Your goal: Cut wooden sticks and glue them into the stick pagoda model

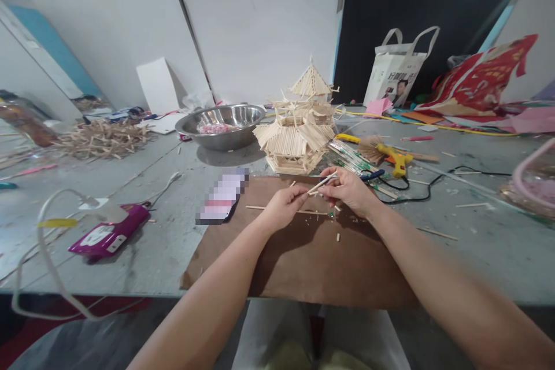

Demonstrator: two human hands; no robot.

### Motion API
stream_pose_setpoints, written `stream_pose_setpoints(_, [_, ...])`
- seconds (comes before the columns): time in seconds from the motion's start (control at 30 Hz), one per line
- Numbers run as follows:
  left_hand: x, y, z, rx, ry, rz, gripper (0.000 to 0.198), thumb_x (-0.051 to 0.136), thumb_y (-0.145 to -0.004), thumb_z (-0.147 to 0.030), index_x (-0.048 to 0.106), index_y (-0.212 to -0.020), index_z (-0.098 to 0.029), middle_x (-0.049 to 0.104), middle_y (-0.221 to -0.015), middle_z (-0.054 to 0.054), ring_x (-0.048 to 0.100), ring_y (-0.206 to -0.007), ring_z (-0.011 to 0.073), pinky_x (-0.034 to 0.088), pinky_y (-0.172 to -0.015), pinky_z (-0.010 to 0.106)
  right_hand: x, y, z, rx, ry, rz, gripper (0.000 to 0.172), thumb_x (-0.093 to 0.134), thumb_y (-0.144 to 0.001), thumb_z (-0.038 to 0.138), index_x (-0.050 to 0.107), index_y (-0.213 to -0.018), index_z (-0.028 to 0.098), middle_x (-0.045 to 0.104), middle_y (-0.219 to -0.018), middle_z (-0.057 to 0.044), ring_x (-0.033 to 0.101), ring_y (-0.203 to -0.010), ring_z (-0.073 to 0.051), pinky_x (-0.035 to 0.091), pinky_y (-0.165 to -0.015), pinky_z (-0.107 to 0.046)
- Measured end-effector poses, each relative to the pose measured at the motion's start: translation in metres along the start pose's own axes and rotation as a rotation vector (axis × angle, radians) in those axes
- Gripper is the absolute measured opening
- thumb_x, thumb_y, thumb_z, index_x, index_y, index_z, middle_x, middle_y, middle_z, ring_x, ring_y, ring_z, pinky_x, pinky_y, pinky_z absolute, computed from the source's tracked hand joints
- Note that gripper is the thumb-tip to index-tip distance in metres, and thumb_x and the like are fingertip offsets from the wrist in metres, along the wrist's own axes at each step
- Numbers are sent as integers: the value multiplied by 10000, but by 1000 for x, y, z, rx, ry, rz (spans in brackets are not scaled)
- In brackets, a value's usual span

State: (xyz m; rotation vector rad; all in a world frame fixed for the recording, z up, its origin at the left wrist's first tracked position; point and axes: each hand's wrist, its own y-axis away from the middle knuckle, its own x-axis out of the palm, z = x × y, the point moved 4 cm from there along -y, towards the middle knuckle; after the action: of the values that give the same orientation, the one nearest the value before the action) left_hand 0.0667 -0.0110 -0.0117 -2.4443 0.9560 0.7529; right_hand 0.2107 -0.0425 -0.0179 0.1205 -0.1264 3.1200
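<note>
My left hand (285, 206) and my right hand (348, 189) meet over a brown paper sheet (286, 266). Between them are thin wooden sticks (321, 183), pinched at the lower left by my left fingers and at the upper right by my right fingers. Under the hands a longer wooden stick (255, 207) lies on the paper, with small chips and a short cut piece (338, 237) nearby. Just beyond stands a tiered pagoda model (299, 141) built from such sticks. Part of a dark blue-handled tool (372, 175) shows behind my right hand.
A steel basin (221, 133) stands left of the model, before a heap of sticks (104, 139). A blurred-out phone (223, 196) lies left of the paper; farther left is a purple power strip (110, 231). On the right are a yellow glue gun (396, 162), its black cable and a tote bag (392, 75).
</note>
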Motion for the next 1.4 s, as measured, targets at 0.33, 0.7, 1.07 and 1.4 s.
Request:
stream_pose_setpoints(0.33, [-1, 1, -5, -17, 26, 23, 274, 375, -786, -309, 586, -821, -138, 475, -616, -31, 376, -550, 80, 328, -547, 186, 0, 1, 0, 19, -10, 11, 389, 674, -543, 266, 437, -838, 178, 550, -474, 81, 470, -352, -70, 401, -359, -197])
stream_pose_setpoints(0.7, [0, -1, -2, -1, -14, -7, 313, 397, -772, -379, 602, -774, -142, 490, -585, -25, 410, -570, 95, 324, -545, 199, 2, 1, 0, -19, -3, -33, 406, 680, -533, 287, 433, -838, 182, 547, -485, 81, 491, -375, -76, 432, -383, -213])
stream_pose_setpoints(1.07, [-1, 0, -6, -4, 17, -26, 298, 422, -763, -372, 601, -744, -136, 466, -570, -38, 386, -542, 78, 324, -538, 188, 5, 1, 0, -32, -100, -31, 343, 696, -532, 276, 470, -769, 174, 559, -476, 72, 483, -362, -67, 427, -381, -204])
stream_pose_setpoints(1.4, [1, 2, -10, -7, 58, 43, 347, 401, -774, -397, 607, -853, -129, 466, -594, -33, 372, -551, 78, 313, -536, 191, 7, 2, 0, -27, -119, -10, 234, 704, -532, 279, 526, -620, 153, 560, -459, 52, 477, -361, -59, 418, -374, -190])
